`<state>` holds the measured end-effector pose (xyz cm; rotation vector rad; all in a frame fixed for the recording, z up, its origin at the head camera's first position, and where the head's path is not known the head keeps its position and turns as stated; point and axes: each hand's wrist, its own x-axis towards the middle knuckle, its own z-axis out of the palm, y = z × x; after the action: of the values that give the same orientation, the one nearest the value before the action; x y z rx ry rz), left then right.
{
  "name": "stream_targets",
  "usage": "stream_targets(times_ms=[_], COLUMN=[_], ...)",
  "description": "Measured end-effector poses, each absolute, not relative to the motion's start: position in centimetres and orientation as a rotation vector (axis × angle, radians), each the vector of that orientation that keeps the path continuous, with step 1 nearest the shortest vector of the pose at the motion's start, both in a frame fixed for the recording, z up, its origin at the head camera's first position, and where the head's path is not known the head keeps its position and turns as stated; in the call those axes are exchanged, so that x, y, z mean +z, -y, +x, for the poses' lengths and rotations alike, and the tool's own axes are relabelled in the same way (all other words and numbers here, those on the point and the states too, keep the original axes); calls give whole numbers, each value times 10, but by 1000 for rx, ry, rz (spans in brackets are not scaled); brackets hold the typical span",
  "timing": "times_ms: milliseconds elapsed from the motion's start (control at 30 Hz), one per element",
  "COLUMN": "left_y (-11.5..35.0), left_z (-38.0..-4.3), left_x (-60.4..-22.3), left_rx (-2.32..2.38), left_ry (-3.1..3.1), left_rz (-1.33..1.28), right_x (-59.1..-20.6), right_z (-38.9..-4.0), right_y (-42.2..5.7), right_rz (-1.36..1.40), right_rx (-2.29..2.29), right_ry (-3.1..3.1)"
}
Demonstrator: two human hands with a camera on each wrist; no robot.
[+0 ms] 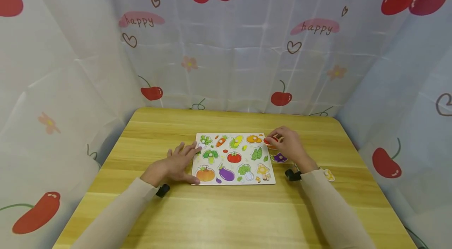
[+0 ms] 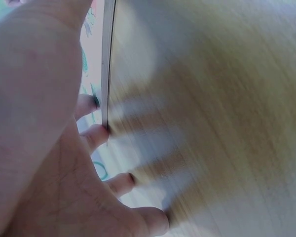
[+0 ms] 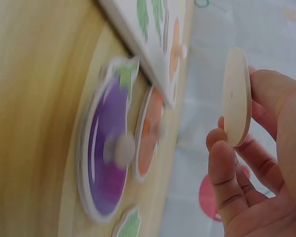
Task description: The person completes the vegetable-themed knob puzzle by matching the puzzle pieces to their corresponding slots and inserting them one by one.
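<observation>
A white wooden vegetable puzzle board (image 1: 236, 167) lies flat on the table. My left hand (image 1: 179, 163) rests at its left edge with spread fingers, thumb at the near corner; in the left wrist view, fingertips (image 2: 153, 219) reach past the board's edge (image 2: 106, 64). My right hand (image 1: 290, 146) pinches a red puzzle piece (image 1: 271, 140), probably the tomato, by the board's upper right corner. That piece's plain wooden back (image 3: 235, 98) faces the right wrist camera, held raised and tilted. Below it lie an eggplant piece (image 3: 103, 153) and an orange piece (image 3: 149, 140).
A mushroom piece (image 1: 329, 174) lies to the right, partly behind the right sleeve. A green piece (image 3: 130, 224) sits near the eggplant. Some board pictures, such as the orange one (image 3: 173, 54), carry a knobbed piece. A cherry-print curtain (image 1: 226, 64) surrounds the wooden table (image 1: 226, 217).
</observation>
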<state>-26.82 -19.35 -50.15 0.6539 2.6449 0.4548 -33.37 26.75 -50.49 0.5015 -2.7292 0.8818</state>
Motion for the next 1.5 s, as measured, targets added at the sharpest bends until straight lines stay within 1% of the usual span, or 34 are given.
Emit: stream_targets(times_ms=[500,667,867,1067,1300,1500], left_y=[192,192,191,191,192,192], left_z=[-267,-267,-266,-267,-268,-267], left_x=[-498,-497,-497,-499,-503,-503], left_rx=[442,445,458,455,464,464], left_ry=[-2641,-2641,-2641,-2646,-2647,-2653], left_rz=[656,664,656,651,655,657], right_x=[-507,-507,-507,-510,-511,-511], right_z=[-321,-319,-318,-320,-318,-316], right_y=[-222,-207,-189,-175,-165,-158], right_rz=[614,683,752,840,838,839], right_rx=[920,895,979,923,875,925], right_ry=[2715,2745,2814,2847,2931,2957])
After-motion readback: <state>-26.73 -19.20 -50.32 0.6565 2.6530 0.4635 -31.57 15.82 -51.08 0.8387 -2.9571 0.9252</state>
